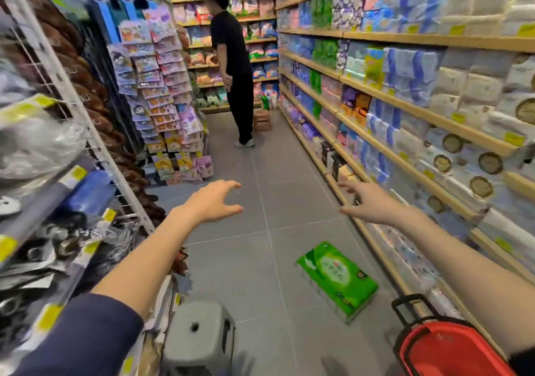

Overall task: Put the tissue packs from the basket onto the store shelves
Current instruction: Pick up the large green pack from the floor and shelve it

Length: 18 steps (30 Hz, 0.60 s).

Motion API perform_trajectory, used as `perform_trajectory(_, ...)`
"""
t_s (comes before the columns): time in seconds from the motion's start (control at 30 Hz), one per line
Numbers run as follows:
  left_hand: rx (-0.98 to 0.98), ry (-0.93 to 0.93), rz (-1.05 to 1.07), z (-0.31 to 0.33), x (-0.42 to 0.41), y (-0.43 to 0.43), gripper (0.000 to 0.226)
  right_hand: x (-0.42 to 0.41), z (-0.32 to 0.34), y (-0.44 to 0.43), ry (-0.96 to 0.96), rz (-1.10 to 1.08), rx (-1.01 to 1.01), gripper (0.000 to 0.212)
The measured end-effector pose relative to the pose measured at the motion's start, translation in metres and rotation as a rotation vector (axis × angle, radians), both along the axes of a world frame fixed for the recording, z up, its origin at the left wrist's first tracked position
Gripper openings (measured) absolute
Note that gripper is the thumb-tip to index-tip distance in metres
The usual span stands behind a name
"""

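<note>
Both the left hand [212, 202] and right hand [369, 203] reach forward with fingers spread, empty, above the green tissue pack [337, 280] lying on the floor [246, 259].

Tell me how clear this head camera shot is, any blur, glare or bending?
Head view: the edges smear with motion blur, worst on the left rack and right shelves; the wide lens bows the shelf lines; the green tissue pack on the floor is fairly sharp; lighting is even, with soft glare on the plastic wrap at left.

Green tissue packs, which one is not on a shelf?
The green tissue pack lying flat on the grey floor tiles beside the red basket; the other green packs stand on shelves.
</note>
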<state>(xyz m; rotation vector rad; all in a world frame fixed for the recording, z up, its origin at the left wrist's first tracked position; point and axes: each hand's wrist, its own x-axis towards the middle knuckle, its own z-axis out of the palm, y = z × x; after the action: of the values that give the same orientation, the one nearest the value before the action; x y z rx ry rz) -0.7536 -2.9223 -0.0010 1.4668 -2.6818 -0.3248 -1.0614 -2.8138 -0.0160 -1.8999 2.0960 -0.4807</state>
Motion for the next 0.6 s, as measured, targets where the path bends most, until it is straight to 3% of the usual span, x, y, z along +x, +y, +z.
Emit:
perform_trajectory(0.3,0.082,-0.047,0.102,-0.032,0.046,-0.078,0.063,0.038,-0.037,-0.106,-0.066,0.084,0.041,0.062)
perform_trajectory(0.6,0.127,-0.077,0.053,-0.068,-0.02,-0.214,0.063,-0.018,-0.087,-0.219,-0.146,0.043,0.086,0.063)
